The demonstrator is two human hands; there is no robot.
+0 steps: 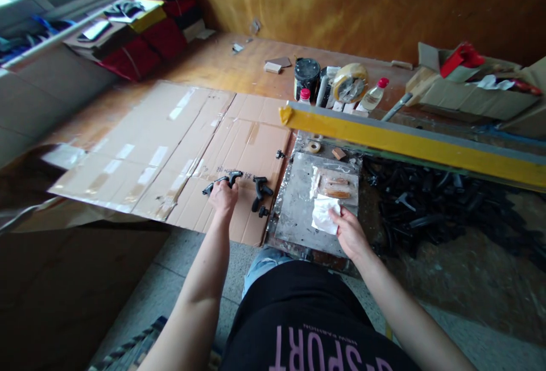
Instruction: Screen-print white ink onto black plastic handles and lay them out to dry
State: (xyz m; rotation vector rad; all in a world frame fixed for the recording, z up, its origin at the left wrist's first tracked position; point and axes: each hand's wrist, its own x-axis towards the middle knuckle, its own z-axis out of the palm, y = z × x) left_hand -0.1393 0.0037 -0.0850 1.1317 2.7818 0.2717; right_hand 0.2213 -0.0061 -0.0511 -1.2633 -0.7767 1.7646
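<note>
On the flattened cardboard (pixel 239 217), my left hand (pixel 224 196) has its fingers closed around a black handle-shaped part (pixel 234 176); another dark piece (pixel 209 189) pokes out beside the fingers. To its right lies a similar black curved part (pixel 259 192), with a small black knob (pixel 263 211) near it. My right hand (pixel 347 229) pinches a crumpled white cloth or tissue (pixel 325 215) over the grey metal plate (pixel 294 211). Just beyond the cloth, a clear plastic piece with orange-brown strips (pixel 336 184) rests on the plate.
A yellow beam (pixel 405 137) crosses above the bench on the right. Many black parts (pixel 435 206) are heaped under it. A black tin (pixel 306 78), a tape roll (pixel 350 82) and a red-capped bottle (pixel 374 95) stand behind. An open carton (pixel 464 92) sits at the back right.
</note>
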